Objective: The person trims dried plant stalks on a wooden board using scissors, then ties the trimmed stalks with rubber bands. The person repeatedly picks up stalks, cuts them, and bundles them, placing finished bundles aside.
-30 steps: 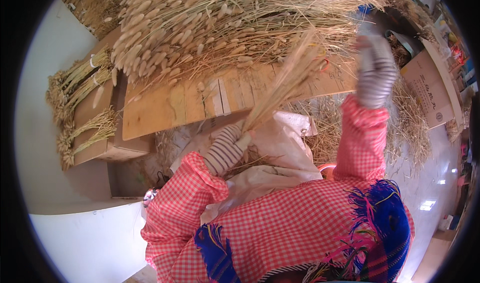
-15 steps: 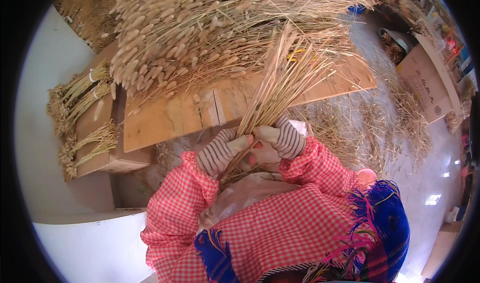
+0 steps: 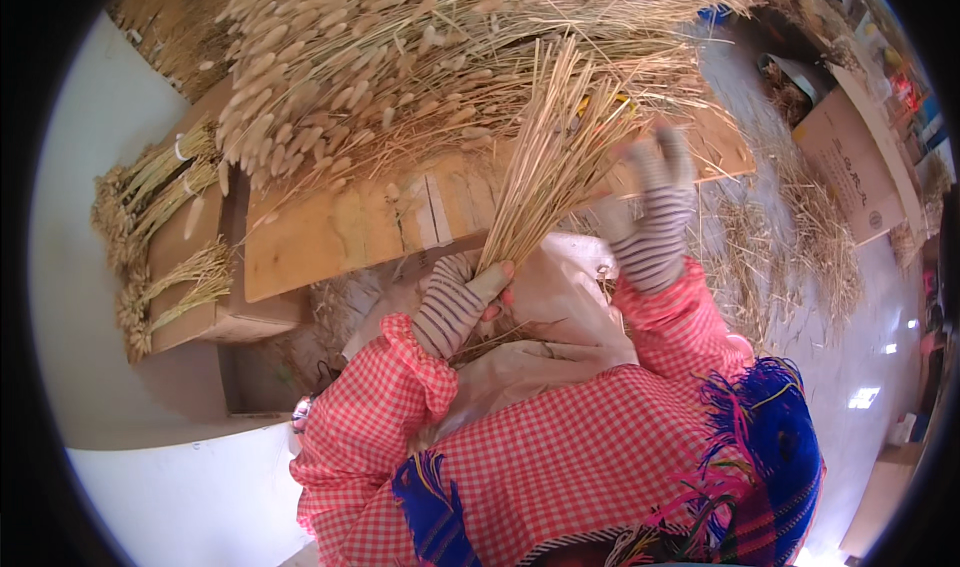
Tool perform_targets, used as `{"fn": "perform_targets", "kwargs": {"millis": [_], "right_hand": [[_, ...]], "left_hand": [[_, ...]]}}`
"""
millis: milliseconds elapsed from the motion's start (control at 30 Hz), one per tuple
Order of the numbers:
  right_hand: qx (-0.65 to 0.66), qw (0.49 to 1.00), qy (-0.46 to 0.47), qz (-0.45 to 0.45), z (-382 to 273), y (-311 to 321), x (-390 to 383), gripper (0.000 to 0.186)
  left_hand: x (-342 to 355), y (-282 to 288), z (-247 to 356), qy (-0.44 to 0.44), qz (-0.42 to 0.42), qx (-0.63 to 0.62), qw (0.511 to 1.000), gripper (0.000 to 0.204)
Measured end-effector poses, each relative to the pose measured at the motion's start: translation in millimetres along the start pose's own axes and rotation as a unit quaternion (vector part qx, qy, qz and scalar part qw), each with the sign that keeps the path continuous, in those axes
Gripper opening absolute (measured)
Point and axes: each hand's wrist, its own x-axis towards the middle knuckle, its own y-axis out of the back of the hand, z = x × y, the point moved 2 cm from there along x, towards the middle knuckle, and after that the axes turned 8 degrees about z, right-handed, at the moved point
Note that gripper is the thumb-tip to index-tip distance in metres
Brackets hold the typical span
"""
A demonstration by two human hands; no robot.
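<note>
A wooden board counter point(image 3: 340, 232) slants across the middle of the view, its bare planks pale and scuffed. Across its far side lies a deep heap of dried grass point(image 3: 420, 57), fluffy seed heads to the left and thin stalks running off to the right. At the counter's left end sits a cardboard box point(image 3: 195, 257) carrying a few tied grass bundles point(image 3: 150, 182) (each cinched near the cut ends). The floor point(image 3: 800, 207) to the right is pale and littered with loose straw, and a second cardboard carton point(image 3: 850, 157) stands on it near the upper right rim. A plain light wall or floor fills the left and lower left.

The left hand point(image 3: 455, 302), in a striped knit glove, is closed tight around the lower ends of a bunch of stalks point(image 3: 555, 157), which fans upward and to the right over the counter's near edge. The right hand point(image 3: 650, 217), gloved alike, is raised just right of the bunch with fingers spread wide and holding nothing; it is blurred, so whether a fingertip brushes the outer stalks cannot be told. Both forearms wear red-and-white checked sleeves point(image 3: 390, 387), and a pale sack or apron point(image 3: 540, 317) lies in the lap beneath the hands.
</note>
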Motion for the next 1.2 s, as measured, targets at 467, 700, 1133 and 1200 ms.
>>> {"fn": "perform_targets", "kwargs": {"millis": [467,700,1133,1200], "right_hand": [[0.235,0.944,-0.229,-0.046,11,-14,7,0.016],[-0.132,0.982,0.123,-0.052,-37,-8,7,0.03],[-0.072,0.995,0.015,-0.07,-15,-24,-17,0.032],[-0.086,0.988,-0.032,-0.127,-16,-36,-36,0.031]], "left_hand": [[-1,3,-2,-0.001,-0.022,-0.024,0.999,0.016],[5,-2,-2,-0.028,0.012,0.005,1.0,0.015],[4,4,-4,-0.05,0.027,0.004,0.998,0.018],[3,1,-5,-0.055,0.022,0.007,0.998,0.02]]}}
